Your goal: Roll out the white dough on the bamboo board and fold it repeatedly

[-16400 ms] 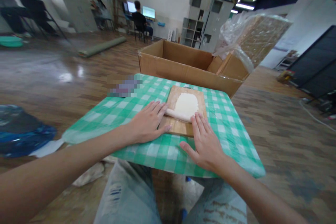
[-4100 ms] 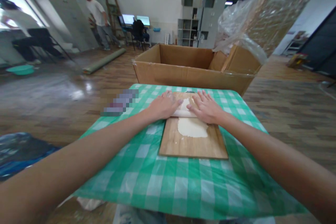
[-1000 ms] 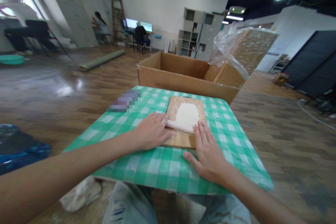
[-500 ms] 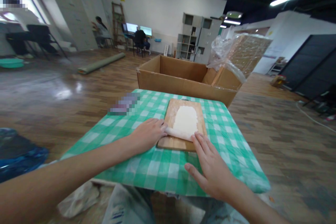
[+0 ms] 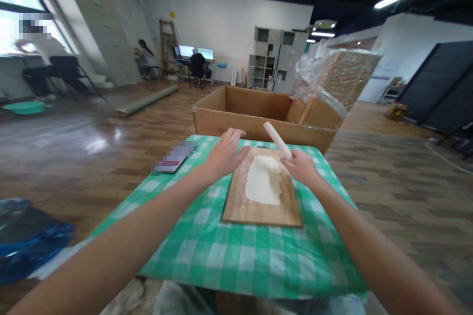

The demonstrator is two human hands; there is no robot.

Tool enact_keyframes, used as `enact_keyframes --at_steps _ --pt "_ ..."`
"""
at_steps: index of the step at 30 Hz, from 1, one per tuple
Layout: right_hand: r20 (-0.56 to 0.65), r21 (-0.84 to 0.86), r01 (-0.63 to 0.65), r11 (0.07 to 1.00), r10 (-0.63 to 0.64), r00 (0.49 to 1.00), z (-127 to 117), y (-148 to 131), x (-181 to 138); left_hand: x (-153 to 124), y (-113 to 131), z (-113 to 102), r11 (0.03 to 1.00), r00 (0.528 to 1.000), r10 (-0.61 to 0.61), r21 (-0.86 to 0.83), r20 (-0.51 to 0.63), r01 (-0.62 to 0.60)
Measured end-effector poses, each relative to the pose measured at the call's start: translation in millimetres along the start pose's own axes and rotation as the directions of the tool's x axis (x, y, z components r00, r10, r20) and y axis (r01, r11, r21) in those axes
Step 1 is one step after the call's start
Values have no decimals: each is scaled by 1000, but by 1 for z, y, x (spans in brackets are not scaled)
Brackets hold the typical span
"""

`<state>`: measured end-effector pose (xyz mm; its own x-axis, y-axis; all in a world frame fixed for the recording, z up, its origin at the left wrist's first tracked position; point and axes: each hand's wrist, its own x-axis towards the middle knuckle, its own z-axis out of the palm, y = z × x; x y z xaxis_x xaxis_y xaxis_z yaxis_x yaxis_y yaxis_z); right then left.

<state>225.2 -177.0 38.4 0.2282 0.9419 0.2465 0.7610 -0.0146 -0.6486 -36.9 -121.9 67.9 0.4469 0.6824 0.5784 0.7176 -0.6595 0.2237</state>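
A flat sheet of white dough (image 5: 263, 182) lies on the wooden cutting board (image 5: 236, 209), with specks of flour around it. My right hand (image 5: 301, 165) grips one end of a pale rolling pin (image 5: 276, 139), which tilts up and to the left above the board's far right corner. Over the board's far left edge, my left hand (image 5: 228, 151) is raised with its fingers apart and nothing in it. The dough's far edge looks slightly shaded.
A green-and-white checked cloth (image 5: 207, 261) covers the table. A blurred flat object (image 5: 173, 157) lies at its far left. Beyond stands a large open cardboard box (image 5: 229, 118). A blue plastic bag (image 5: 33, 241) sits on the floor at left. Several people work in the background.
The rolling pin has come up off the dough in my right hand. My left hand has let go of it and moved forward, above the board's far left side.
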Motion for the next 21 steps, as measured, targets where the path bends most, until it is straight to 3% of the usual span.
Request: enact_keyframes --at_steps 2,4,6,9,15,21 --pt "3 100 -83 992 83 997 8 16 13 8 -11 24 995 980 -59 -67 191 74" --pt "32 201 -141 969 138 990 17 30 17 18 -18 45 983 926 -88 -120 366 141" --pt "67 283 -176 943 164 984 26 40 16 30 -22 59 975 883 -83 -146 462 168" --pt "102 350 -196 916 170 980 32 49 11 54 -20 71 980 843 -67 -123 534 155" --pt "93 341 -186 922 164 982 30 57 11 92 -12 86 995 673 -79 12 735 103" --pt "79 319 -169 932 151 985 25 54 10 103 -13 92 981 622 -108 -19 775 194"
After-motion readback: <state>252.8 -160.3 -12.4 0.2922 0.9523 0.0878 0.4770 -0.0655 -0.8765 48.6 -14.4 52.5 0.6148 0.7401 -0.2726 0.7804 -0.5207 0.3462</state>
